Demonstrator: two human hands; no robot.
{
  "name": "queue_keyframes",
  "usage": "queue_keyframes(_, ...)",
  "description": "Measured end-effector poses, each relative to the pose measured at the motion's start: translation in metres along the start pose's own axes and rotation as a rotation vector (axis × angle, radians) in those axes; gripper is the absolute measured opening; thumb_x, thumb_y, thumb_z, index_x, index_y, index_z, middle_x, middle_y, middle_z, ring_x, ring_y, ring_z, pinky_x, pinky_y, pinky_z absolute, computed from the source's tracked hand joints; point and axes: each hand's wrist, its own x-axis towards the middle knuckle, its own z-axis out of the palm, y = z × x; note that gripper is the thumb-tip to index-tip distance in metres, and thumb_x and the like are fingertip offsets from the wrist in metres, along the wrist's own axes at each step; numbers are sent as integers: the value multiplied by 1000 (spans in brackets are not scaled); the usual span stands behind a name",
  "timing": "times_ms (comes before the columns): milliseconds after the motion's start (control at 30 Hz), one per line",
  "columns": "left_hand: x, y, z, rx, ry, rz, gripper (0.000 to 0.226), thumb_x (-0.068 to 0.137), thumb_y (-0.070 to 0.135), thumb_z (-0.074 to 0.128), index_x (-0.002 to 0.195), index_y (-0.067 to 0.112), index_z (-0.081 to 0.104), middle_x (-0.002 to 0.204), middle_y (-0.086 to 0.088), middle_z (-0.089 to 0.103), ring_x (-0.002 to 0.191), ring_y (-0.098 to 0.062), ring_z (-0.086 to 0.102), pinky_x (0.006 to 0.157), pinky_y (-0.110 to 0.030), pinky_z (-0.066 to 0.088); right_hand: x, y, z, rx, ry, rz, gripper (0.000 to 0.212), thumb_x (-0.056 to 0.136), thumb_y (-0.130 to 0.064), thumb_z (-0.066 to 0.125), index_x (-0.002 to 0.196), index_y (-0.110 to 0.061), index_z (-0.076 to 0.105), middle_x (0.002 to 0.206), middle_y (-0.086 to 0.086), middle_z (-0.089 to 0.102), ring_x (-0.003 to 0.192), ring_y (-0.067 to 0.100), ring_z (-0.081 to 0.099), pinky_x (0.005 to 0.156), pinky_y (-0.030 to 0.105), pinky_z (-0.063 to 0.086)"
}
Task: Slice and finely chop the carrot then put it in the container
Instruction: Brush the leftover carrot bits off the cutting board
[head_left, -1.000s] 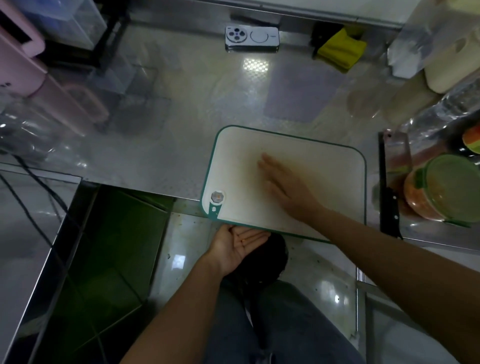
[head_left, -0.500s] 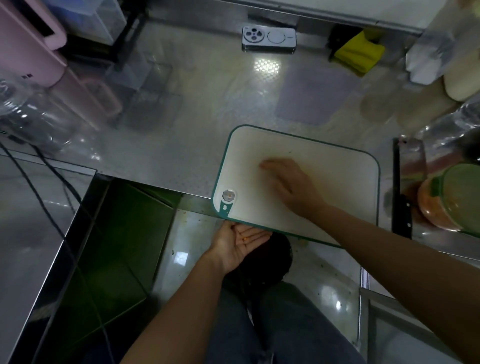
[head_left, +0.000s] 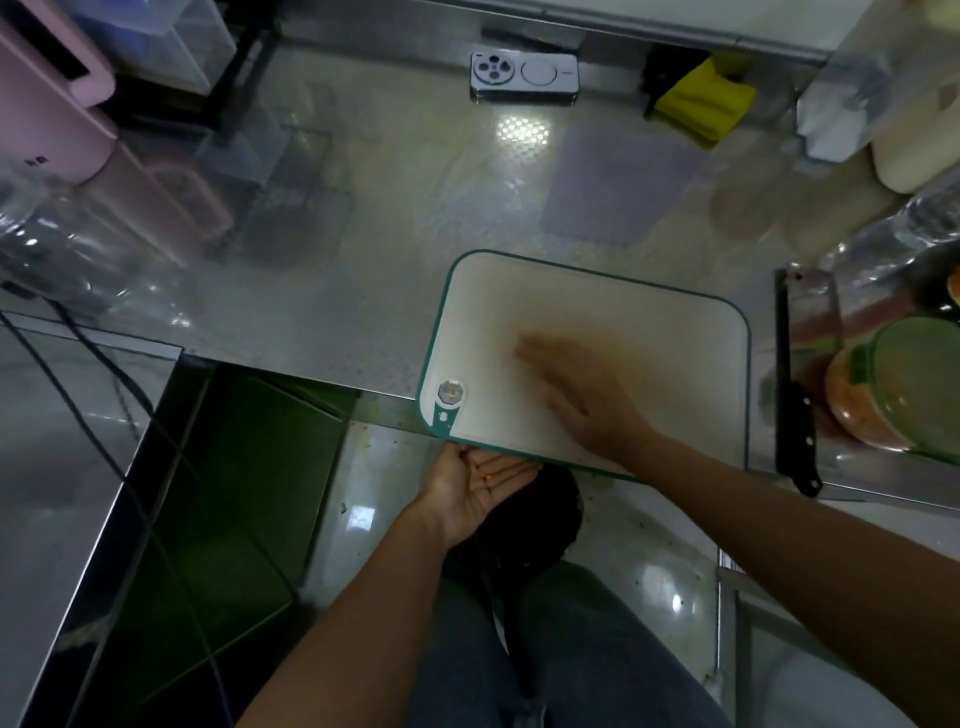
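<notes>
Your right hand (head_left: 587, 400) lies flat and open on the cutting board (head_left: 675, 332), fingers straight, blurred in mid-sweep toward the table's (head_left: 363, 286) near edge. Your left hand (head_left: 478, 488) waits cupped, palm up, just below the board's near edge. It now carries a few orange carrot crumbs (head_left: 491, 475) that weren't there a second ago. I judge you're gathering the last scraps. The rest shows orange in the container (head_left: 883, 395) at the table's right edge, beyond the knife (head_left: 797, 415).
</notes>
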Motion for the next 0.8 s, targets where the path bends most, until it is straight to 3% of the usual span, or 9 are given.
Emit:
queue_keyframes(67,0,-1,0,4,6,-2,51,102,36,38,114,-10,59,107,-31,65,97,-38,67,76,-41,58,14,18,-7,-93,31,200,61,92,-39,28,145,-7,36,154,13,29,144,26,23,119,38,9)
queue_keyframes(133,1,-1,1,3,9,1,51,102,36,38,112,-9,59,106,-31,66,96,-37,67,77,-42,57,20,24,-3,-166,-40,285,71,90,-46,18,147,-6,28,157,13,19,147,28,12,119,47,4)
queue_keyframes(200,1,-2,2,3,5,5,50,102,34,38,110,-9,61,105,-30,66,95,-37,67,78,-41,55,10,15,9,-184,-126,156,67,92,-45,23,144,-6,36,154,14,28,145,29,19,117,50,8)
queue_keyframes(300,0,-2,3,17,3,35,43,102,29,35,109,-3,63,107,-28,67,96,-35,67,79,-41,54,-18,-12,21,-9,-181,-14,53,98,-39,34,137,-6,49,146,11,43,141,23,31,119,39,13)
queue_keyframes(433,-2,-4,5,51,18,53,45,103,28,31,107,-2,65,107,-29,66,95,-35,67,83,-42,53,-30,-20,10,169,-8,33,36,95,-25,43,121,-10,64,125,8,63,119,23,56,102,41,44)
queue_keyframes(533,-2,-8,8,72,14,43,46,103,28,32,104,-4,65,106,-29,67,99,-35,66,94,-44,49,-21,-9,6,79,22,81,44,95,-28,40,130,-7,56,139,11,52,134,20,40,115,39,25)
queue_keyframes(600,-3,-11,11,66,9,46,45,103,29,33,102,-2,65,104,-27,68,98,-35,66,92,-44,49,-26,-8,14,48,-43,73,47,95,-28,39,134,-5,52,145,11,44,140,17,29,119,39,13)
queue_keyframes(733,1,-14,13,58,12,78,43,103,28,31,98,4,66,89,-18,73,80,-26,70,80,-39,51,-58,-27,16,184,-99,27,41,94,-25,43,129,-8,58,137,7,53,133,14,42,116,25,25)
queue_keyframes(800,2,-16,14,64,5,76,43,103,28,31,99,3,66,90,-19,72,80,-27,71,81,-39,51,-61,-27,10,207,-59,32,41,95,-24,42,129,-7,58,136,7,56,130,15,47,114,22,28)
